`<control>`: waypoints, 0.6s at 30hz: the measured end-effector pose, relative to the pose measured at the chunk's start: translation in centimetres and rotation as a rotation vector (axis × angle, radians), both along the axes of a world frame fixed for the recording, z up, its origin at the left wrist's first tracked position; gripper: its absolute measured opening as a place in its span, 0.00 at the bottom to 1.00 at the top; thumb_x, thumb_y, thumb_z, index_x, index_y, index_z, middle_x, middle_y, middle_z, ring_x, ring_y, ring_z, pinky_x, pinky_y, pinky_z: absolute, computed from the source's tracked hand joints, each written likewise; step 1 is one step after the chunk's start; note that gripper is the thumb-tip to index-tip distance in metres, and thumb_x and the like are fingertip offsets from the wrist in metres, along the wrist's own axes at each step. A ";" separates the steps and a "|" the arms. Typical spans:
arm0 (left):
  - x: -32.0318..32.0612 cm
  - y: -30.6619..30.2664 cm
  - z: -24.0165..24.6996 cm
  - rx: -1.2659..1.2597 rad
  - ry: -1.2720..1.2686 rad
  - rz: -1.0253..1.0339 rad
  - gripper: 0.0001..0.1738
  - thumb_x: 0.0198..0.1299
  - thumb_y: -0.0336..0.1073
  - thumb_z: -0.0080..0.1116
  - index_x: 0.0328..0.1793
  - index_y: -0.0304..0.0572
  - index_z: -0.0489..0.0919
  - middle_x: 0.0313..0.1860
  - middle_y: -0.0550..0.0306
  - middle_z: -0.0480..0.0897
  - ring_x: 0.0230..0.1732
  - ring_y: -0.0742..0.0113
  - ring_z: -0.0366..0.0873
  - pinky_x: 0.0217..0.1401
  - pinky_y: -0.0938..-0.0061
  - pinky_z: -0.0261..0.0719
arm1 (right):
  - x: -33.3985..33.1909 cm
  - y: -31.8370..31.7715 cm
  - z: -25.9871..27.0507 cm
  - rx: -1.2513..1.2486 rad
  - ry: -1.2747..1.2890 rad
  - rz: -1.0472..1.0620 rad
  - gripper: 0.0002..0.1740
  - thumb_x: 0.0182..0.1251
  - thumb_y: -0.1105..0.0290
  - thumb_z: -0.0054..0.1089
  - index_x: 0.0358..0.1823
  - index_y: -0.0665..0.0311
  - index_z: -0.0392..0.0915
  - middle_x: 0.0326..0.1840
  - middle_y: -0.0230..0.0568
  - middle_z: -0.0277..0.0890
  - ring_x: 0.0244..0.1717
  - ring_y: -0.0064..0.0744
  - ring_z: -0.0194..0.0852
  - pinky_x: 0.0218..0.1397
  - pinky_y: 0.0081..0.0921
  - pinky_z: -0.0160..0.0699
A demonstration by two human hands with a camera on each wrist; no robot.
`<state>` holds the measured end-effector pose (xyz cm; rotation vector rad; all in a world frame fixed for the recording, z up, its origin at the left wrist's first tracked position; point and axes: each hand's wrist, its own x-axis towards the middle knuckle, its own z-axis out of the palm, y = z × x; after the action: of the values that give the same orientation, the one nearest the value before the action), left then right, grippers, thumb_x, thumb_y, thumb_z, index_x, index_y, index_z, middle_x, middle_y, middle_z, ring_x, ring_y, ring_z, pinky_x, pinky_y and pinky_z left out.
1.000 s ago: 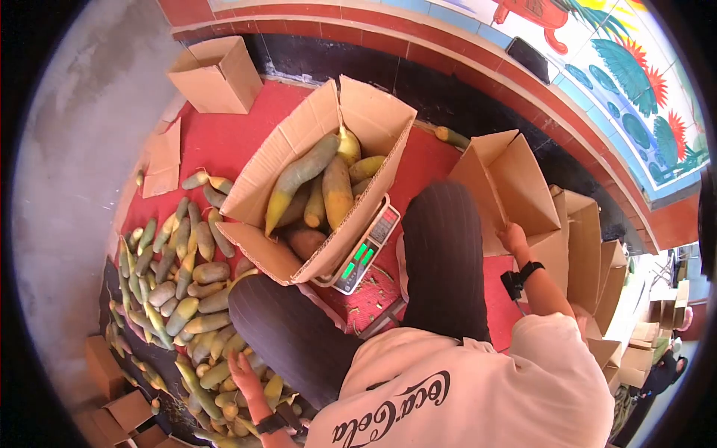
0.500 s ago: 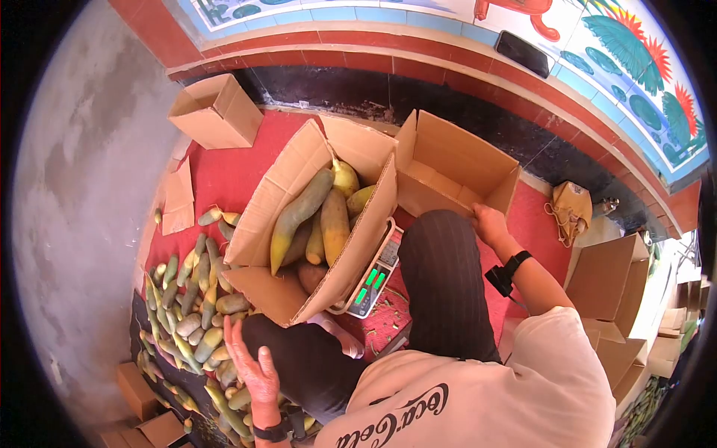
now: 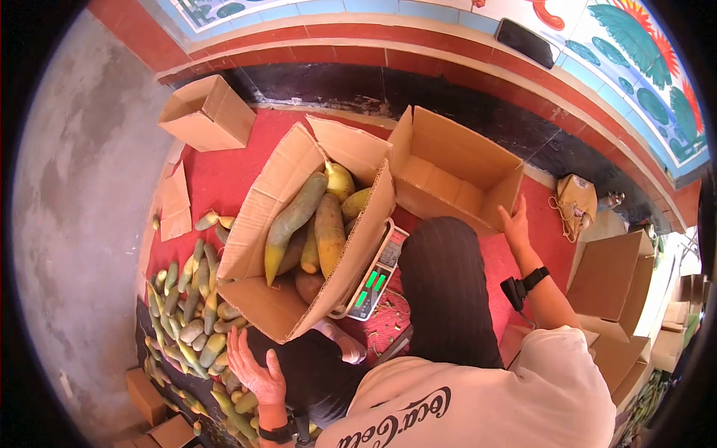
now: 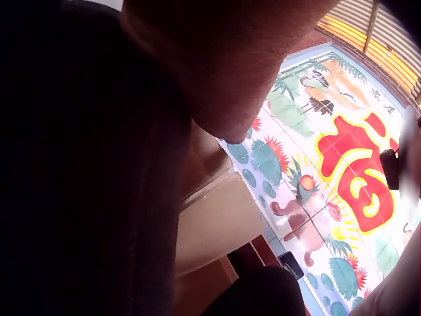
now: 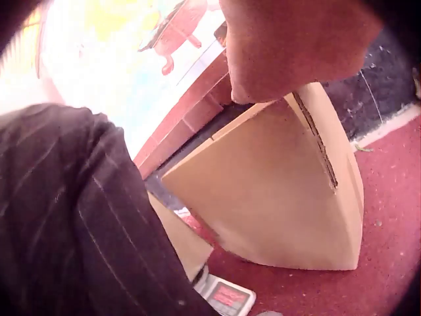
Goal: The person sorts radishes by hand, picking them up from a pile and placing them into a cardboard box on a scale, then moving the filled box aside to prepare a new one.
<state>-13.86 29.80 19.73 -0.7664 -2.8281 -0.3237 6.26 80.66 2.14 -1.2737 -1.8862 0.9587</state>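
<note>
My right hand (image 3: 515,224) is at the near right corner of an open cardboard box (image 3: 455,164), thumb and fingers spread and extended by its edge. In the right wrist view the hand (image 5: 299,49) overlaps the top of that box (image 5: 276,191). Left of it stands a larger cardboard box (image 3: 362,246) holding several long green radishes (image 3: 328,231), set on a scale (image 3: 371,291) with lit green digits. My left hand (image 3: 258,369) is raised beside the left knee with fingers spread, holding nothing, over a heap of radishes (image 3: 198,340).
A small box (image 3: 213,112) and a cardboard flap (image 3: 176,201) lie at back left. More boxes (image 3: 609,280) stand on the right, near a tan bag (image 3: 573,205). A phone (image 3: 525,42) rests on the ledge of the tiled wall. Red carpet (image 3: 280,134) covers the floor.
The right hand shifted the open box leftward, close against the filled one, then loosened its grip on the edge. The left hand rose from above the heap to beside the knee.
</note>
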 end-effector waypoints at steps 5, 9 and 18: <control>0.0 0.3 0.0 -0.008 0.002 0.026 0.35 0.65 0.58 0.41 0.64 0.33 0.67 0.66 0.42 0.67 0.68 0.42 0.60 0.69 0.50 0.53 | -0.8 3.8 -4.9 -0.490 0.097 0.129 0.28 0.64 0.70 0.54 0.66 0.64 0.61 0.54 0.46 0.73 0.51 0.43 0.77 0.44 0.41 0.82; -0.2 0.2 -0.1 -0.009 0.012 0.036 0.33 0.64 0.56 0.43 0.61 0.33 0.69 0.65 0.43 0.68 0.67 0.43 0.62 0.67 0.51 0.55 | -5.2 4.9 -4.1 -0.444 0.158 0.151 0.23 0.63 0.71 0.48 0.61 0.65 0.65 0.43 0.41 0.78 0.36 0.38 0.81 0.28 0.37 0.83; -0.7 0.9 0.5 -0.015 0.002 0.041 0.31 0.61 0.55 0.49 0.60 0.36 0.70 0.63 0.44 0.70 0.64 0.43 0.64 0.65 0.51 0.57 | -22.0 8.3 -1.6 -0.244 -0.129 0.362 0.21 0.61 0.69 0.50 0.56 0.68 0.72 0.47 0.49 0.79 0.48 0.47 0.77 0.52 0.34 0.72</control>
<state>-14.57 30.72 20.22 -0.7108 -2.8428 -0.2959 -15.71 89.00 0.56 -1.1727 -2.2023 1.3560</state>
